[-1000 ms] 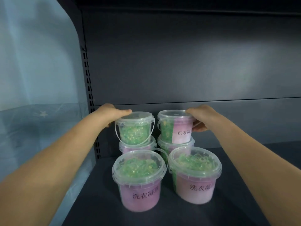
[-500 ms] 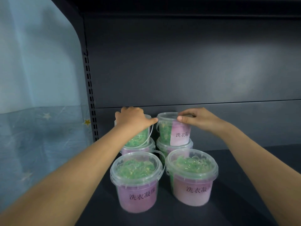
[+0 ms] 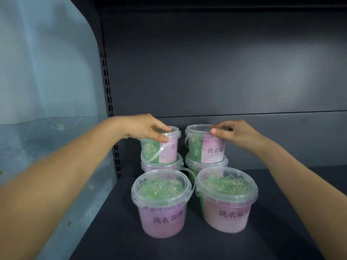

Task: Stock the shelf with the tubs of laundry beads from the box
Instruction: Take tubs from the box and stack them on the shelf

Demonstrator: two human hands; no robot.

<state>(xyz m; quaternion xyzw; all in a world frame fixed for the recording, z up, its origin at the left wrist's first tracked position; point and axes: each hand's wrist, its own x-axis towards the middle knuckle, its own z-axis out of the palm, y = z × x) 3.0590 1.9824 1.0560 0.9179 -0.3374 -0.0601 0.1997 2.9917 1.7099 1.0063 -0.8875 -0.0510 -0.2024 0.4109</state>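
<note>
The left hand [image 3: 144, 128] curls over the lid of the top-left tub [image 3: 167, 151], gripping it; the right hand [image 3: 234, 133] pinches the rim of the top-right tub [image 3: 208, 149]. Each sits stacked on a lower tub [image 3: 161, 165], behind the front-left tub [image 3: 162, 207] and front-right tub [image 3: 226, 203] (all round clear plastic, green beads inside, pink labels). They crowd the left end of the dark matte shelf [image 3: 206, 246], beside the slotted upright [image 3: 108, 102]; bare shelf runs wide to the right.

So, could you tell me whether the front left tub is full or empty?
Full: green beads fill the front left tub right up under its clear lid.
</note>
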